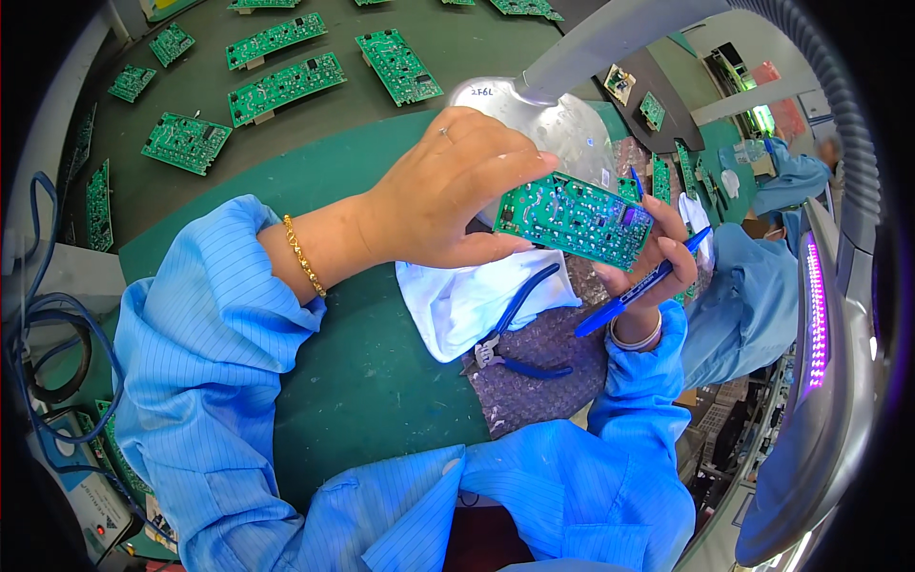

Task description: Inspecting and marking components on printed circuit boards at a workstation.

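A green circuit board (577, 221) crowded with small parts is held up, tilted, between my two hands. My left hand (467, 186) grips its left end, fingertips at the upper corner and thumb at the lower edge. My right hand (662, 262) holds the right end and also keeps a blue pen (624, 297) between its fingers. A second slim blue tip (636, 183) shows behind the board's right corner. Below the board, blue-handled cutters (534, 370) lie over a white cloth (453, 300) and a sheet of bubble wrap (543, 405).
Several more circuit boards (286, 88) lie on the dark surface at the far left. A lamp's round metal base (581, 124) stands behind my hands, its arm (610, 43) rising rightward. The lit lamp head (824, 381) hangs at right. A co-worker's blue sleeve (796, 176) is beyond.
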A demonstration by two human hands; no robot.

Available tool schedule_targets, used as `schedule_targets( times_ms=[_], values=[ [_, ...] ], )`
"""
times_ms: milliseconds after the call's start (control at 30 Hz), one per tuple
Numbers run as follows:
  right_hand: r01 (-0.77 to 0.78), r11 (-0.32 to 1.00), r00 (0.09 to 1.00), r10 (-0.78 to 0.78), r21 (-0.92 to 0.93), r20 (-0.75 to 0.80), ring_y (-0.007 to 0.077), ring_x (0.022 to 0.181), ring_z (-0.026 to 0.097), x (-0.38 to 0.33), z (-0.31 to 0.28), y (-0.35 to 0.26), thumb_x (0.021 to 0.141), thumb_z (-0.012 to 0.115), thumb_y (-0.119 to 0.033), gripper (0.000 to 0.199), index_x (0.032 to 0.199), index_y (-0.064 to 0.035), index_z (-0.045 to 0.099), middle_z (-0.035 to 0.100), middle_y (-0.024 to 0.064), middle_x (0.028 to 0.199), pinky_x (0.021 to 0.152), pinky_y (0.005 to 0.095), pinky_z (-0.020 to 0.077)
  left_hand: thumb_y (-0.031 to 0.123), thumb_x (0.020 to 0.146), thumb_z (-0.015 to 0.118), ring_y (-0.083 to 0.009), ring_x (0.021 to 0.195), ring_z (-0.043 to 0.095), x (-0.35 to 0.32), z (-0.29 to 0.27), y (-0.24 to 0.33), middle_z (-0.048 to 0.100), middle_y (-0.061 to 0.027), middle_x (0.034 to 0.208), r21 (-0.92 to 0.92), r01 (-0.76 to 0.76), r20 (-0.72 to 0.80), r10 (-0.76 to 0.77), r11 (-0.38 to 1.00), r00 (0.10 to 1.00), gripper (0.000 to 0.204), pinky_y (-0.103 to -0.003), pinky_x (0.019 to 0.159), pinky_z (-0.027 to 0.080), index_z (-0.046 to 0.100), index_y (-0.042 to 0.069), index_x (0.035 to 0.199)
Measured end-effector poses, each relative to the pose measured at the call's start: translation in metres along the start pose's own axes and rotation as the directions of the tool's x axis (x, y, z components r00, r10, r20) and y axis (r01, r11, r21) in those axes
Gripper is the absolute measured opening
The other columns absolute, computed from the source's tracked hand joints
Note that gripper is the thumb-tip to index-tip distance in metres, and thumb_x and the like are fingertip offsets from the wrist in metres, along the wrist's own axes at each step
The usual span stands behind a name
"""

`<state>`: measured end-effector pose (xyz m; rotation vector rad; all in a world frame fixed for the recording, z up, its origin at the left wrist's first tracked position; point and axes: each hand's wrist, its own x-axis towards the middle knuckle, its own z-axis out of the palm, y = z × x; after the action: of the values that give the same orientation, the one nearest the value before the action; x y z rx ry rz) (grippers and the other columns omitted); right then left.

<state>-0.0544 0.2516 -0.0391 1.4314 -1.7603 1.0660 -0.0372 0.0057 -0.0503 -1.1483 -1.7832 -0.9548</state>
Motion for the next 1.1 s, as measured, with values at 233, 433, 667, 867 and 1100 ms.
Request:
schedule_targets(
  times_ms=[233, 433, 667, 867, 1100],
  values=[
    [-0.005, 1.000, 0.999, 0.005, -0.015, 0.032, 0.0336, 0.103, 0.044, -0.001, -0.002, 0.003, 0.071, 0.066, -0.023, 0.056, 0.111, -0.0123, 0.028, 0.039, 0.0245, 0.114, 0.085, 0.0413, 0.0401, 0.024, 0.064, 0.070, -0.0270, 0.088, 0.049, 0.000, 0.001, -0.001, 0.050, -0.0123, 0.102, -0.005, 0.003, 0.005, -0.003, 1.000, 1.000, 0.067, -0.039, 0.076, 0.034, 0.033, 0.008, 0.118],
    [0.012, 0.999, 1.000, -0.011, -0.046, 0.006, 0.0335, 0.104, 0.044, -0.002, 0.003, -0.002, 0.071, 0.066, -0.023, 0.055, 0.109, -0.0132, 0.028, 0.039, 0.0245, 0.114, 0.086, 0.0410, 0.0389, 0.022, 0.058, 0.070, -0.0275, 0.087, 0.047, -0.003, 0.002, 0.003, 0.051, -0.0091, 0.097, -0.031, 0.027, -0.065, -0.029, 0.999, 0.997, 0.063, -0.039, 0.080, 0.034, 0.042, 0.008, 0.113],
    [-0.014, 1.000, 1.000, 0.014, -0.014, 0.003, 0.0344, 0.103, 0.045, -0.003, 0.002, -0.004, 0.063, 0.073, -0.014, 0.058, 0.101, -0.0131, 0.030, 0.037, 0.0263, 0.115, 0.083, 0.0404, 0.0421, 0.022, 0.057, 0.070, -0.0262, 0.088, 0.048, -0.002, -0.001, 0.004, 0.051, -0.0090, 0.098, 0.003, 0.071, -0.043, -0.071, 0.997, 0.997, 0.064, -0.039, 0.080, 0.034, 0.042, 0.007, 0.112],
    [-0.027, 0.999, 1.000, 0.027, 0.029, 0.016, 0.0345, 0.101, 0.047, 0.000, 0.004, -0.006, 0.062, 0.073, -0.011, 0.059, 0.101, -0.0133, 0.029, 0.036, 0.0260, 0.116, 0.082, 0.0400, 0.0437, 0.023, 0.057, 0.070, -0.0259, 0.086, 0.048, -0.002, -0.003, 0.005, 0.052, -0.0087, 0.098, 0.035, 0.074, -0.025, -0.073, 0.997, 0.997, 0.064, -0.039, 0.078, 0.034, 0.042, 0.008, 0.112],
    [-0.021, 0.999, 0.999, 0.019, 0.043, 0.026, 0.0342, 0.100, 0.048, 0.004, 0.006, -0.009, 0.062, 0.073, -0.010, 0.061, 0.103, -0.0139, 0.028, 0.036, 0.0254, 0.115, 0.080, 0.0394, 0.0449, 0.024, 0.057, 0.070, -0.0253, 0.085, 0.048, 0.000, -0.003, 0.004, 0.052, -0.0089, 0.098, 0.049, 0.048, -0.023, -0.047, 0.998, 0.999, 0.065, -0.039, 0.076, 0.035, 0.041, 0.007, 0.112]
  ],
)
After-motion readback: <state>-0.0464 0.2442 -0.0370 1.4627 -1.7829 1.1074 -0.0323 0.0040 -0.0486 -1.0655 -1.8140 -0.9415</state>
